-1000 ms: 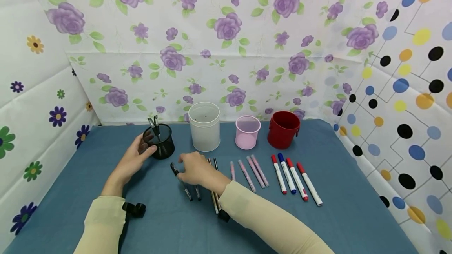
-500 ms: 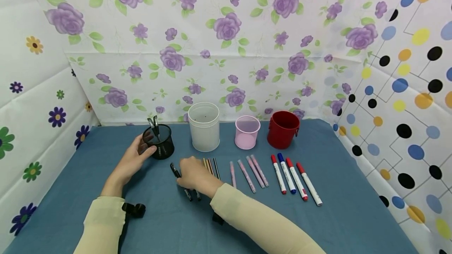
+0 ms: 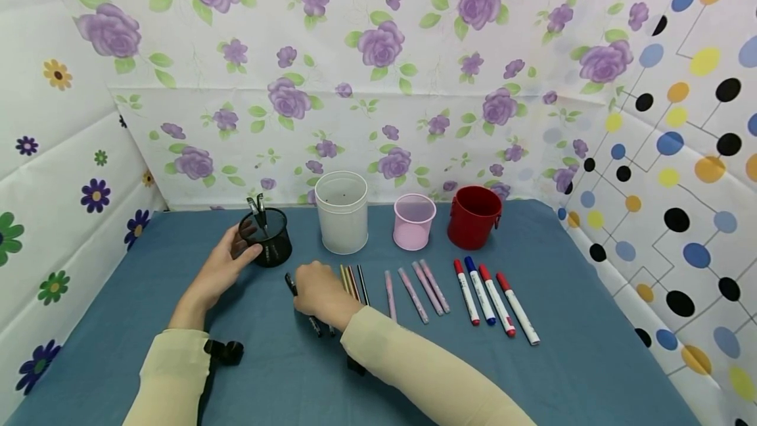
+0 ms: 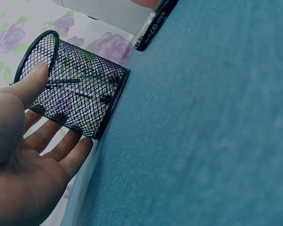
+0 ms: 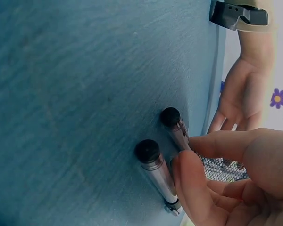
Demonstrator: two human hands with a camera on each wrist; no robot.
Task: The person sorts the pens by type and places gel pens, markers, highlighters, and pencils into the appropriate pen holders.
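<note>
At the left, a black mesh pen holder (image 3: 276, 252) stands upright with a few black pens (image 3: 260, 210) inside. My left hand (image 3: 217, 271) holds its side; in the left wrist view the thumb lies over the mesh near the rim and the fingers pass behind the pen holder (image 4: 80, 101). Two black-tipped gel pens lie on the cloth. Over them, my right hand (image 3: 322, 293) pinches the left gel pen (image 3: 290, 283) between thumb and forefinger. The right wrist view shows that gel pen (image 5: 178, 132) at the fingertips and the second gel pen (image 5: 160, 179) beside the forefinger.
A white bin (image 3: 344, 225), a pink cup (image 3: 413, 229) and a red pail (image 3: 472, 225) line the back. In front lie slim gold and black pencils (image 3: 353, 283), pink pens (image 3: 414, 294) and red or blue capped markers (image 3: 497, 301). Patterned cloth walls enclose the blue-covered table.
My right hand has lowered and shifted slightly left, and its fingers have closed on the left gel pen. My left hand and the pen holder have stayed in place.
</note>
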